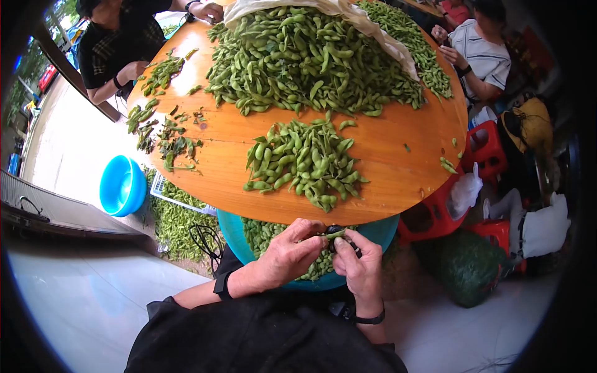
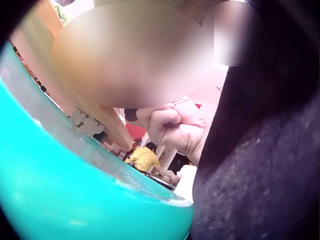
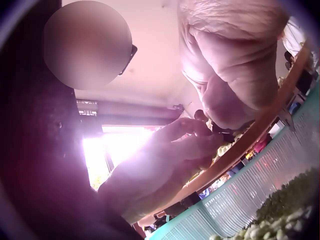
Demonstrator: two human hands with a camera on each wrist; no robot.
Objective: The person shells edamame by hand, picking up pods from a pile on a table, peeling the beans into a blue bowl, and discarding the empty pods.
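Note:
My left hand (image 1: 289, 252) and right hand (image 1: 362, 264) meet over a teal basin (image 1: 227, 239), just below the table's near edge. Left fingertips pinch one end of a green soybean pod (image 1: 336, 234). The right hand grips a small black tool (image 1: 357, 251) against this pod, thumb curled over it; fingers hide most of the tool, so I cannot tell its kind. In the right wrist view, the right hand (image 3: 235, 60) hangs close above the left hand (image 3: 160, 160). A curled hand (image 2: 175, 125) shows beyond the basin's wall (image 2: 75, 190) in the left wrist view. Shelled green beans (image 1: 264, 236) lie in the basin.
On the wooden table (image 1: 398, 161) stand a small pod pile (image 1: 305, 161) and a large heap (image 1: 311, 62) under pale cloth. Leaf scraps (image 1: 177, 140) lie left. Two people (image 1: 118, 56) work across it. A blue basin (image 1: 122, 186), discarded hulls (image 1: 180, 227) and red stools (image 1: 485, 149) stand around.

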